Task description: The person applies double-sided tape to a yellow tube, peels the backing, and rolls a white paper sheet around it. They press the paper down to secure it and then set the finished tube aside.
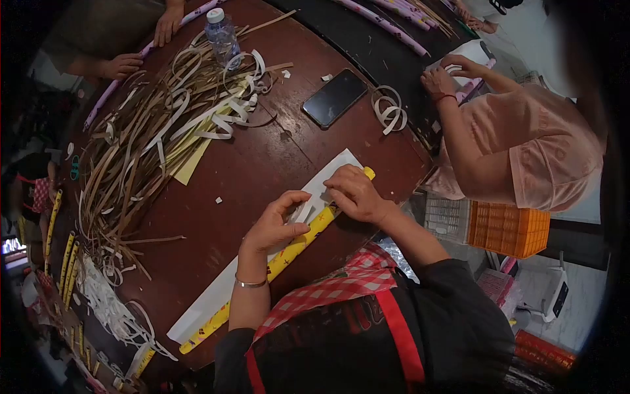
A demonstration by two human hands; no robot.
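The bare left hand [279, 220] curves with thumb and fingers parted; the right hand [355, 194] curls, pinch unclear, over 1 yellow patterned cylindrical roll [289, 253].

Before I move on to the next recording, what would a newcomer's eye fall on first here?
Probably the bright yellow patterned roll, lying slantwise along a white sheet near the person, with the left hand and right hand over its upper part. Next, the big tangle of brown and white strips across the table's left side. Then the orange crate, off the table to the right.
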